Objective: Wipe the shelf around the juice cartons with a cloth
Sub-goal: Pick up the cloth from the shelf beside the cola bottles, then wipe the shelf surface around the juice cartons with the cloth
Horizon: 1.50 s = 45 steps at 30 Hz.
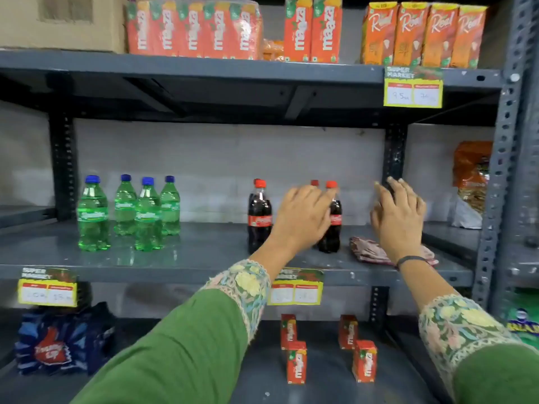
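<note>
Tall orange juice cartons (312, 30) stand in a row on the top grey shelf (204, 67), some wrapped in plastic. A crumpled pinkish cloth (370, 250) lies on the middle shelf (175, 266), at its right end. My right hand (398, 217) hovers just above the cloth, fingers spread, holding nothing. Over to the left, my left hand (303, 217) is raised in front of the cola bottles (259, 217), fingers apart and empty. Several small juice cartons (296, 363) stand on the lowest shelf.
Green soda bottles (93, 214) stand on the middle shelf's left. A perforated upright post (501, 170) bounds the right side, with a snack bag (471, 182) behind it. Price tags (412, 87) hang on shelf edges. A blue cola pack (58, 342) sits lower left.
</note>
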{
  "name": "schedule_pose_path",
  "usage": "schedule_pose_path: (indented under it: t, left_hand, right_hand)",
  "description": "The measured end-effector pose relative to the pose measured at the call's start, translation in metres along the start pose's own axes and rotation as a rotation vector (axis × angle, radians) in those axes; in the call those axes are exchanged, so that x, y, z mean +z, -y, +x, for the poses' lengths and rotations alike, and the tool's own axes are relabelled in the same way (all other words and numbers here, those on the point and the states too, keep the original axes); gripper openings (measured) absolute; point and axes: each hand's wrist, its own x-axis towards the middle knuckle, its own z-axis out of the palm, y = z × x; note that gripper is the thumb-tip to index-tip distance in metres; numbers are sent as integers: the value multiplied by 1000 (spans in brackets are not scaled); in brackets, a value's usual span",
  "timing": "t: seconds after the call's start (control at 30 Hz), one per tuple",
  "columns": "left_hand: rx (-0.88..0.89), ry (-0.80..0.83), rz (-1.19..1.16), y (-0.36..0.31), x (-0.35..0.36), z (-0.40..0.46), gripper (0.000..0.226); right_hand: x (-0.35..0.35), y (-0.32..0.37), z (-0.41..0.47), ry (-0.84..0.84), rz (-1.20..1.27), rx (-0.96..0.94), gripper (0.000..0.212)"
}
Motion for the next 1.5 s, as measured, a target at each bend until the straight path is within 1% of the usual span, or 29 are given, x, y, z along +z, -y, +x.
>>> schedule_pose_path:
  t: [0.03,0.1,0.13,0.2,0.23,0.27,0.33,0.37,0.47,0.53,0.57,0.63,0.67,0.7,0.73,0.8,0.83,0.9,0.97,1.03,1.13,1.17,1.23,1.27,1.3,1.37,1.4,1.43,1.5]
  left_hand:
    - [54,47,-66,-13,11,5,43]
    - [93,264,-139,-39,33,15,40]
    - [82,416,-155,-51,43,18,42]
    - [34,652,-177,-70,64,20,51]
    - [0,723,-193,-75,74,18,54]
    - [-33,769,-214,-80,82,17,56]
    - [-86,740,-253,-85,92,11,56]
    - [-83,681,-240,-85,95,8,57]
    - [13,547,-181,-82,93,-4,65]
    - [127,425,-141,-79,83,-13,53]
    - [183,330,-137,-78,75,-20,40]
    - [252,182,-174,-76,55,-44,23]
    - [273,173,-211,-74,45,-64,23]
    - [279,190,-250,-70,35,-88,27]
    - [269,221,-285,-65,28,-117,32]
    - [158,318,-410,-49,15,-185,43]
    - [23,380,-521,-41,7,-221,45]
    - [-339,464,-701,-23,-13,-285,42]
    - [-632,479,-737,-5,-32,-340,41]
    - [-787,474,-693,16,-54,-387,40]
    - [-953,428,-633,51,-85,-445,37]
    - [-1001,415,-615,64,-95,-461,38]
    - [-1076,388,-573,95,-114,-489,39]
    - [-1102,384,-553,112,-122,-501,40]
    - [-1115,386,-533,131,-130,-512,44]
    - [-1135,406,-489,173,-145,-533,52]
    - [-1148,432,-471,194,-152,-542,51]
    - [-1147,462,-454,214,-157,-549,49]
    - [-1121,526,-442,249,-161,-558,47]
  right_hand:
    - [1,-17,-5,66,10,66,37]
    - [9,-48,-15,233,2,136,34]
    - [14,-63,-23,375,12,148,35]
    - [20,-81,-36,630,36,142,38]
    - [21,-85,-43,688,44,126,39]
    - [20,-87,-48,691,60,114,40]
    - [15,-89,-57,583,62,75,48]
    - [11,-89,-63,526,69,50,52]
    - [5,-92,-85,412,35,-41,60]
    - [0,-91,-101,306,-27,-112,51]
    - [-2,-87,-111,219,-33,-130,44]
    - [-8,-72,-135,35,-19,-117,42]
    - [-12,-61,-150,-24,10,-101,41]
    - [-13,-48,-167,-32,73,-86,40]
    - [-14,-32,-185,19,172,-72,39]
    - [-9,2,-224,266,411,-53,44]
    - [-5,21,-244,422,533,-48,48]
    - [7,65,-280,694,742,-21,54]
    - [20,113,-309,865,828,-33,42]
    - [33,161,-329,998,824,-70,30]
    - [51,238,-352,1089,723,-195,21]
    - [55,265,-358,1091,660,-236,24]
    - [66,317,-365,1047,629,-338,49]
    - [69,343,-364,1028,683,-356,53]
    - [72,369,-361,1047,780,-357,49]
    - [81,419,-355,1192,1027,-330,36]
    - [87,443,-353,1264,1123,-309,36]
    - [94,465,-354,1324,1145,-287,40]
    - [110,503,-355,1404,1020,-250,53]
